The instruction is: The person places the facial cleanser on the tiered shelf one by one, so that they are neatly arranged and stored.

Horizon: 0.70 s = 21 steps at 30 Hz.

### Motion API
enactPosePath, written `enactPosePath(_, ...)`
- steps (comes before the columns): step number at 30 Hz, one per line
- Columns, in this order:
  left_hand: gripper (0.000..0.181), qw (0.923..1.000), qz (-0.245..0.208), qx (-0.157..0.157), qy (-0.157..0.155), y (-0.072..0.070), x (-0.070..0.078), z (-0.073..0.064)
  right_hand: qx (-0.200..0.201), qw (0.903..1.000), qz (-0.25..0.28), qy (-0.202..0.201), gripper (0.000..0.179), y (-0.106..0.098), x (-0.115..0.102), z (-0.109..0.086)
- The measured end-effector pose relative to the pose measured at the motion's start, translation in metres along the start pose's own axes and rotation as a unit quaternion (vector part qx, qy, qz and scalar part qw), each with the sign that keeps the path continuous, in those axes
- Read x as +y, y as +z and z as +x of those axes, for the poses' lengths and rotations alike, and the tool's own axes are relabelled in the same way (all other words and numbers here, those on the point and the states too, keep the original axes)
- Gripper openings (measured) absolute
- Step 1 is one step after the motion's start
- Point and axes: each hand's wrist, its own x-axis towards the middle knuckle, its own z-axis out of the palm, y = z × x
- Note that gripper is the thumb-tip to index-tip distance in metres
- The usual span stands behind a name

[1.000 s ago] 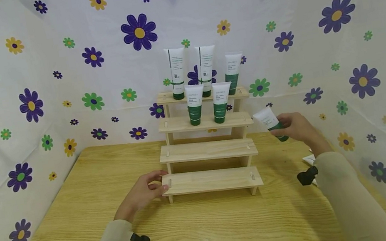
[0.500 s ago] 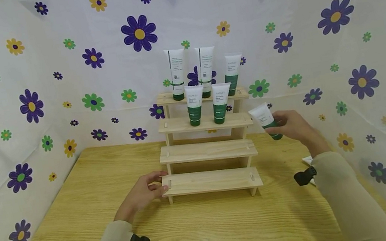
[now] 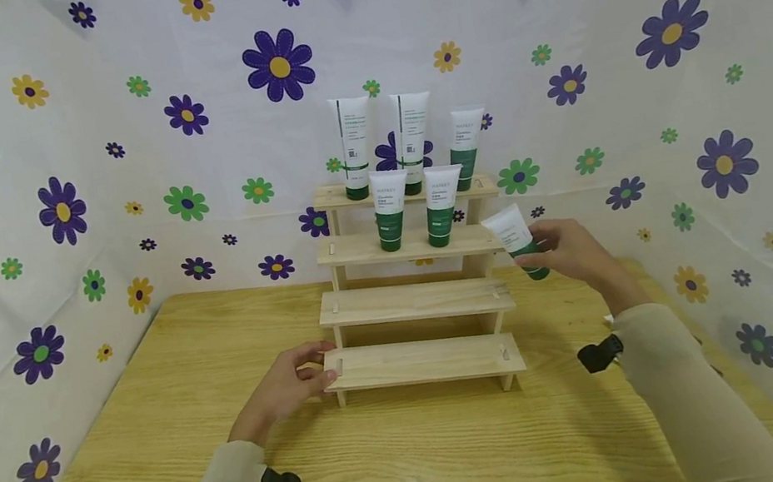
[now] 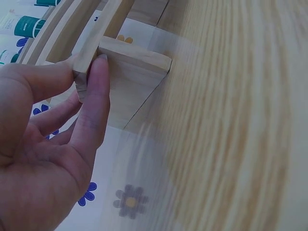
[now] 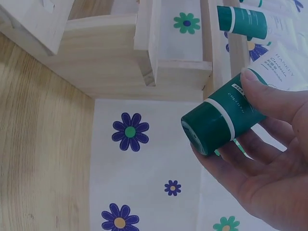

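Observation:
My right hand (image 3: 573, 249) grips a white squeeze tube (image 3: 508, 228) with a green lower part and cap, tilted, just off the right end of the second shelf from the top. Seen from the right wrist, thumb and fingers wrap the green part of the tube (image 5: 231, 108), cap pointing down-left. The left hand (image 3: 294, 384) pinches the left end of the bottom step of a four-step wooden display rack (image 3: 424, 361); the left wrist view shows thumb and forefinger on the board's end (image 4: 91, 50). Two similar tubes, a left one (image 3: 392, 211) and a right one (image 3: 443, 207), stand on the second shelf.
Three tubes stand on the top shelf: two taller ones, left (image 3: 356, 145) and middle (image 3: 414, 135), and a shorter one (image 3: 467, 145) at right. White things lie partly hidden behind the right wrist. A flower-patterned cloth (image 3: 216, 217) encloses the wooden table (image 3: 362, 472).
The right hand has carried the tube leftward and slightly up, nearer the second shelf's right end. The left hand keeps its hold on the bottom step.

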Motion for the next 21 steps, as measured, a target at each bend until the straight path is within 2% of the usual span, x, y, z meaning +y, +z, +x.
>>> enactPosePath(7, 0.047, 1.0, -0.007, 0.005, -0.003, 0.0, -0.001, -0.001, 0.003, 0.9999, -0.011, -0.003, 0.051, 0.003, -0.008, 0.001)
enactPosePath(21, 0.049, 0.9997, -0.022, 0.008, 0.012, 0.001, -0.002, -0.003, -0.008, 0.9996, 0.025, 0.005, 0.051, 0.019, -0.03, 0.005)
